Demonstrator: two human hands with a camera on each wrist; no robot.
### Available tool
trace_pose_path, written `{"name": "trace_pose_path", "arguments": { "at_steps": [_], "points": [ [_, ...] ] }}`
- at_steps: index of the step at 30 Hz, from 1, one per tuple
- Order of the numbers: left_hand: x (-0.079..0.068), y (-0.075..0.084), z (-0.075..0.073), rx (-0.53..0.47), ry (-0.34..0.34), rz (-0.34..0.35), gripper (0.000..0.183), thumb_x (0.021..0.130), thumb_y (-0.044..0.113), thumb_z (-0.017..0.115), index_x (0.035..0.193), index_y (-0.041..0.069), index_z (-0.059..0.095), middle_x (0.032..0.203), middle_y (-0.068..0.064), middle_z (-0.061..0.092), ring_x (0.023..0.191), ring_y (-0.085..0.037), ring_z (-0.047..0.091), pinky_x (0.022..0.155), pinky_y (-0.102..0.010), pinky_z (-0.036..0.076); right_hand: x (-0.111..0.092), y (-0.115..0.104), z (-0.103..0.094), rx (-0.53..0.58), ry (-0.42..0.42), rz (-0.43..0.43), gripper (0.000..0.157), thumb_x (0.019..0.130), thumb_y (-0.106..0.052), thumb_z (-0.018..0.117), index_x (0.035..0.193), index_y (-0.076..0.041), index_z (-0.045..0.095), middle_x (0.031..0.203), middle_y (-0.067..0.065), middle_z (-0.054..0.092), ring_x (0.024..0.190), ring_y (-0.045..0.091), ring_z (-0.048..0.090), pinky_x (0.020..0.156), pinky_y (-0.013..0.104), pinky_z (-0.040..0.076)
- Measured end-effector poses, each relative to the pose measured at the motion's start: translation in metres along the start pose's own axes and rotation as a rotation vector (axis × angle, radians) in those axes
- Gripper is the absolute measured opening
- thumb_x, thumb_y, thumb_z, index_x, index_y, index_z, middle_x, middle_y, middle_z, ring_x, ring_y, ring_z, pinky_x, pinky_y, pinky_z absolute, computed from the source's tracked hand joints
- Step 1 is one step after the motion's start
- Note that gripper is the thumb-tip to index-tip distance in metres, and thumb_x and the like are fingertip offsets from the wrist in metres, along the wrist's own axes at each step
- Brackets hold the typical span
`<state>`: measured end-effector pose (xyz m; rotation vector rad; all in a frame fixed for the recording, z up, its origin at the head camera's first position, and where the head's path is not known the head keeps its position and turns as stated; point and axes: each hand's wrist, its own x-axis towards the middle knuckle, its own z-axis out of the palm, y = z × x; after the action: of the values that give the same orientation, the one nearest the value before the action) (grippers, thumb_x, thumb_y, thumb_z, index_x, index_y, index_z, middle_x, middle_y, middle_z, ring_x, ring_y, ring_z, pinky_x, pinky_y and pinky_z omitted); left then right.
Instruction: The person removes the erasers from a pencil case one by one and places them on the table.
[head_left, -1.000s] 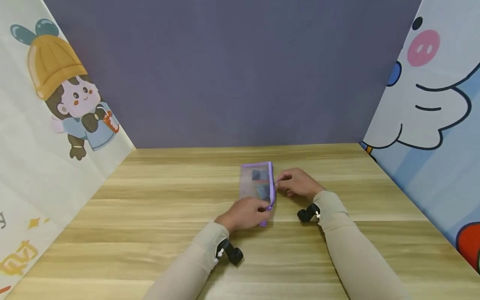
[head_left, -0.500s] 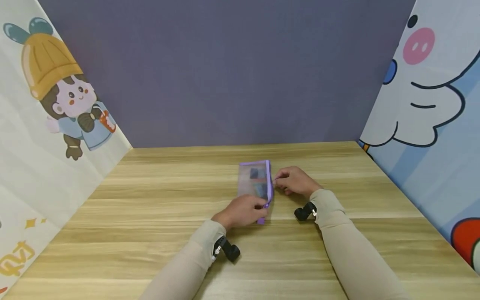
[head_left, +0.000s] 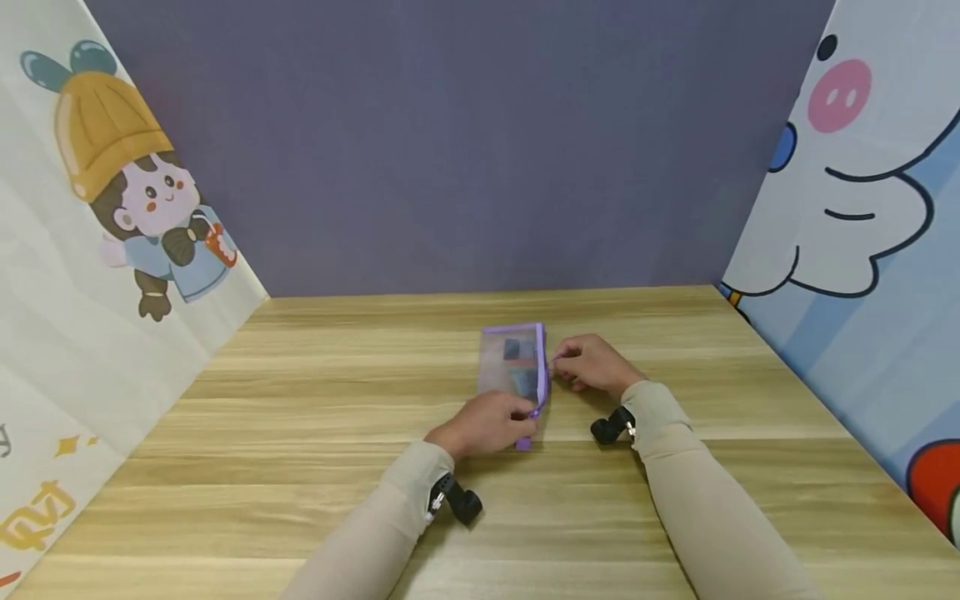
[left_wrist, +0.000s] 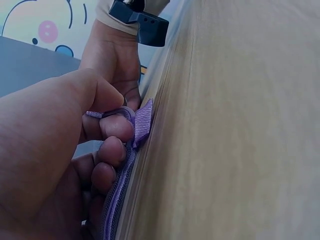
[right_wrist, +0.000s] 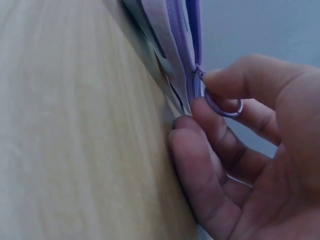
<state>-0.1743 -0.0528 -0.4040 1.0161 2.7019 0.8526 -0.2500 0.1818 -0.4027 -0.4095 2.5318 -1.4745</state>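
Note:
In the head view a see-through zipper pouch (head_left: pixel 491 360) with purple trim lies on the table, dark and coloured contents (head_left: pixel 512 349) showing through it. My left hand (head_left: pixel 487 423) pinches the pouch's near right corner between thumb and index finger. Beside those fingers a ribbed purple tab (left_wrist: pixel 143 122) sticks out in the left wrist view. My right hand (head_left: pixel 592 364) is at the pouch's right edge, partway along the zipper (head_left: pixel 542 367). In the right wrist view its thumb and index finger pinch the zipper pull, which has a purple ring (right_wrist: pixel 220 112). Part of the slider is hidden by the thumb.
The wood-grain table (head_left: pixel 300 483) spreads around the pouch on all sides. A plain grey-purple panel (head_left: pixel 480 150) rises at its back edge. Printed cartoon panels stand along the left side (head_left: pixel 45 275) and the right side (head_left: pixel 885 333).

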Motion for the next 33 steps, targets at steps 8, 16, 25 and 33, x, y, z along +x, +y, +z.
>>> {"name": "trace_pose_path", "arguments": {
  "at_steps": [8, 16, 25, 33],
  "points": [
    [-0.0016, 0.0010, 0.0025, -0.002, 0.003, -0.019, 0.033, 0.094, 0.027, 0.058, 0.064, 0.022, 0.044, 0.057, 0.011, 0.040, 0.055, -0.006, 0.042, 0.052, -0.024, 0.035, -0.0020, 0.0031, 0.0026, 0.002, 0.007, 0.000, 0.017, 0.093, -0.013, 0.066, 0.103, 0.000, 0.070, 0.086, 0.010, 0.065, 0.076, 0.020, 0.061, 0.062, 0.034, 0.056],
    [-0.0004, 0.0009, 0.0018, 0.010, 0.006, -0.019, 0.031, 0.093, 0.027, 0.057, 0.065, 0.023, 0.044, 0.057, 0.011, 0.041, 0.055, -0.006, 0.043, 0.053, -0.023, 0.035, -0.0012, 0.0024, 0.0018, 0.031, 0.002, 0.019, 0.014, 0.093, -0.011, 0.066, 0.101, 0.000, 0.070, 0.086, 0.010, 0.066, 0.076, 0.019, 0.061, 0.062, 0.034, 0.056],
    [0.0013, 0.0018, 0.0001, 0.017, 0.009, -0.008, 0.033, 0.094, 0.027, 0.057, 0.065, 0.022, 0.042, 0.057, 0.011, 0.040, 0.055, -0.006, 0.042, 0.054, -0.024, 0.035, 0.0014, 0.0024, -0.0006, 0.035, 0.014, 0.010, 0.012, 0.092, -0.011, 0.066, 0.099, -0.001, 0.070, 0.083, 0.010, 0.064, 0.074, 0.019, 0.060, 0.061, 0.034, 0.056],
    [0.0005, 0.0018, 0.0008, 0.009, 0.009, -0.010, 0.032, 0.094, 0.026, 0.057, 0.066, 0.022, 0.041, 0.057, 0.011, 0.038, 0.055, -0.006, 0.040, 0.053, -0.024, 0.033, 0.0000, 0.0019, 0.0024, 0.043, 0.027, -0.002, 0.011, 0.093, -0.010, 0.066, 0.098, -0.001, 0.069, 0.081, 0.009, 0.063, 0.071, 0.019, 0.059, 0.059, 0.033, 0.055]
  ]
}}
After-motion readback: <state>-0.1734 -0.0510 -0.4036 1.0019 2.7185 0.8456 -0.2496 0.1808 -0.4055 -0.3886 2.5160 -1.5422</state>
